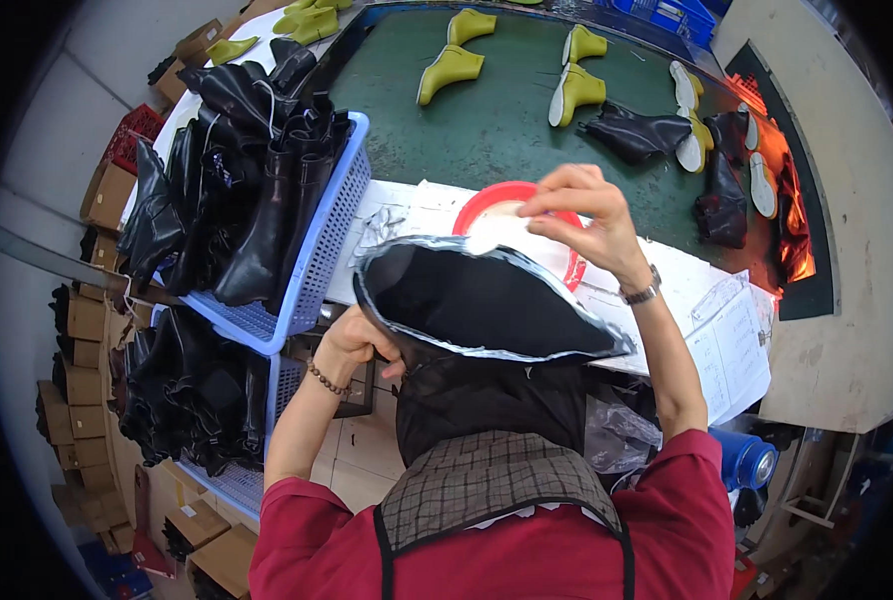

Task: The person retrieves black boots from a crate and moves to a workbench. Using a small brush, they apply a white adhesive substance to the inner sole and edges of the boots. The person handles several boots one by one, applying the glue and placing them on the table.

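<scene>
A black boot shaft [472, 300] is held over my lap with its wide opening facing up. White paste-like material lines the rim of that opening. My left hand [357, 340] is closed around the shaft's left side, its fingers partly hidden by the leather. My right hand [592, 215] is raised above the far rim in a pinch. It holds a small white-tipped applicator [484, 238] whose tip is at the rim; most of its handle is hidden. Just beyond the shaft, a red bowl [507, 192] with white contents sits on a white board [417, 205], partly covered by my right hand.
On my left, a blue basket [312, 260] is heaped with black boots [267, 220]; more dark boots [192, 385] lie below. Yellow boot-shaped pieces [452, 72] and a dark boot [637, 135] rest on the green table [387, 120]. Papers [727, 355] hang at the right edge.
</scene>
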Tool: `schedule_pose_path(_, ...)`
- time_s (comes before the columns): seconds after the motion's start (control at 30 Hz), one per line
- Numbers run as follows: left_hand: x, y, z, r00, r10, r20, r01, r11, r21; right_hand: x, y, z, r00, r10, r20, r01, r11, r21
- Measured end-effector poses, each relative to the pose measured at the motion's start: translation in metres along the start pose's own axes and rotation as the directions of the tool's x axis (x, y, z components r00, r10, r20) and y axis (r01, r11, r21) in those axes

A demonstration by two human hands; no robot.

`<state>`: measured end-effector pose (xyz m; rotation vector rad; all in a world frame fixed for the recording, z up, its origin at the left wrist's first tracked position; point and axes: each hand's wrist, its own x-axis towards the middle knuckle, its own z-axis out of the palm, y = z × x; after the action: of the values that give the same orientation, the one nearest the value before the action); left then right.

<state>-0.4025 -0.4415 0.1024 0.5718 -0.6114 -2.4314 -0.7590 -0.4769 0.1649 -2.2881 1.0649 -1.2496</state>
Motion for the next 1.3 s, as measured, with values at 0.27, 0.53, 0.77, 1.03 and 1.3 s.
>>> schedule_pose_path(0.27, -0.007, 0.023, -0.007, 0.956, 0.255, -0.143, -0.234, 0.961, 0.146, -0.076, 0.016, -0.009, 0.932, 0.33, -0.15, -0.313, 0.941, 0.125)
schedule_pose_path(0.53, 0.073, 0.057, 0.03, 0.934, 0.342, -0.103, -0.258, 0.844, 0.47, -0.151, 0.095, 0.001, 0.551, 0.766, -0.331, -0.517, 0.625, 0.585)
schedule_pose_path(0.77, 0.258, 0.082, 0.073, 0.95, 0.193, -0.244, -0.068, 0.894, 0.442, -0.18, 0.119, 0.027, 0.352, 0.742, -0.571, -0.43, 0.67, 0.605)
schedule_pose_path(1.03, 0.507, 0.073, 0.095, 0.944, 0.312, -0.109, -0.204, 0.809, 0.551, -0.181, 0.122, 0.03, 0.315, 0.744, -0.59, -0.491, 0.659, 0.57)
schedule_pose_path(1.3, 0.676, 0.048, 0.07, 0.486, 0.731, 0.479, -0.211, -0.434, 0.876, -0.175, 0.115, 0.027, 0.256, 0.797, -0.547, -0.483, 0.595, 0.642)
